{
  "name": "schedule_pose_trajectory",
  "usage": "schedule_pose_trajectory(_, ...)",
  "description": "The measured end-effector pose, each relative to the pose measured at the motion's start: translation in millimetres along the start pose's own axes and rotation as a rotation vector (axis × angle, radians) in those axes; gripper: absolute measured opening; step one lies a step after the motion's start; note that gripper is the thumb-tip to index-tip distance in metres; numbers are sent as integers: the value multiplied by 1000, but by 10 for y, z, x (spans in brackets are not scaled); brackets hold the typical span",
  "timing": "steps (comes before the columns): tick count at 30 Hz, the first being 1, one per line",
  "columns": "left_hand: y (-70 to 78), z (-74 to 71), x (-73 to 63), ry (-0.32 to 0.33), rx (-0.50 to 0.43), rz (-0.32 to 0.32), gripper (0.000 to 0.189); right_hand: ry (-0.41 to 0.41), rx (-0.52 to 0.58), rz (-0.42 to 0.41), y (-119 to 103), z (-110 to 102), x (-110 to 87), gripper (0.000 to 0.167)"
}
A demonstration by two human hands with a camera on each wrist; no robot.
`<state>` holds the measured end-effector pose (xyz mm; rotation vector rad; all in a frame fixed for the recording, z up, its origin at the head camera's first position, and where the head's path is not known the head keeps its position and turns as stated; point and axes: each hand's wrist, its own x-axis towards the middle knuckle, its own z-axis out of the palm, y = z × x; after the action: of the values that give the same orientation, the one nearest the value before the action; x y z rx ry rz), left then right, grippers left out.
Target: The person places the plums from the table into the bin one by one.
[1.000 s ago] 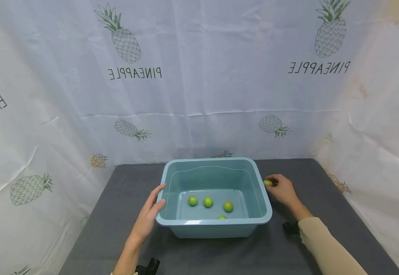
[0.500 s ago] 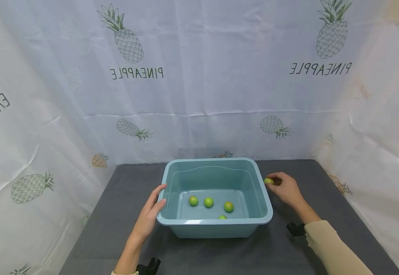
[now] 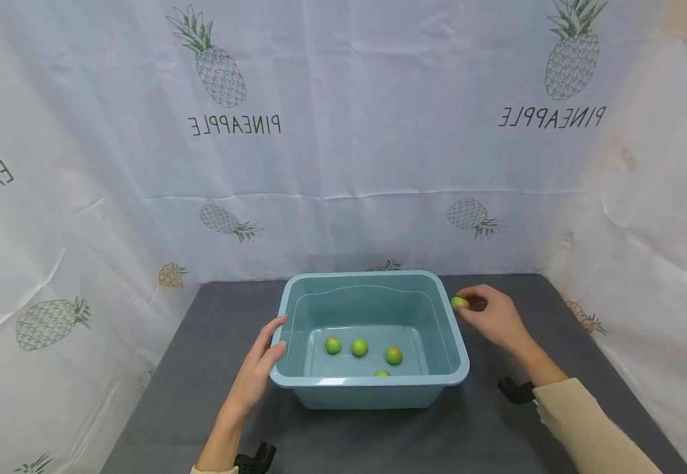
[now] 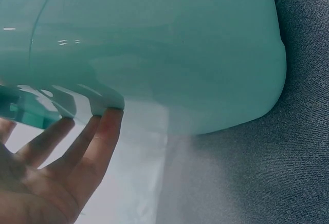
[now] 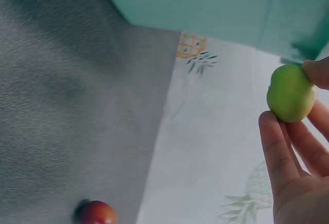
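Observation:
A pale blue-green plastic basin [image 3: 367, 382] stands on the table, with several small round green fruits on its floor, among them a green fruit [image 3: 358, 347] near the middle. My left hand [image 3: 251, 378] holds the basin's left rim, thumb over the edge; in the left wrist view its fingertips touch the outer wall under the rim. Beside the basin's right rim, my right hand [image 3: 494, 319] pinches a small yellow-green fruit [image 5: 291, 93] between thumb and fingers. That fruit is outside the basin, above the table.
A small red fruit [image 5: 98, 212] lies on the dark grey tabletop [image 3: 183, 395] in the right wrist view; in the head view I cannot see it. A white cloth [image 3: 349, 131] printed with pineapples hangs behind and at both sides of the table.
My right hand has moved slightly up and away from me, carrying the yellow-green fruit beside the basin's right rim. The left hand and the basin have stayed in place.

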<state>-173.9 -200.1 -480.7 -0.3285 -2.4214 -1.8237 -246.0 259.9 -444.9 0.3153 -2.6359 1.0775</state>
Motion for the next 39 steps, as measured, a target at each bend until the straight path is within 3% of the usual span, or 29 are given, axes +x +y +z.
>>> schedule_pose_trajectory(14,-13,-4,9,-1,-9,-5,47,-34,30,-7,-384,-278,-6,37)
schedule_pose_trajectory(23,3,-14,14,4,3,-10,47,-70,36,-31,-631,-403,93,36)
schedule_pose_trajectory(39,9,2,9,11,-2,-14,47,-174,93,-172,-1082,-283,299,29)
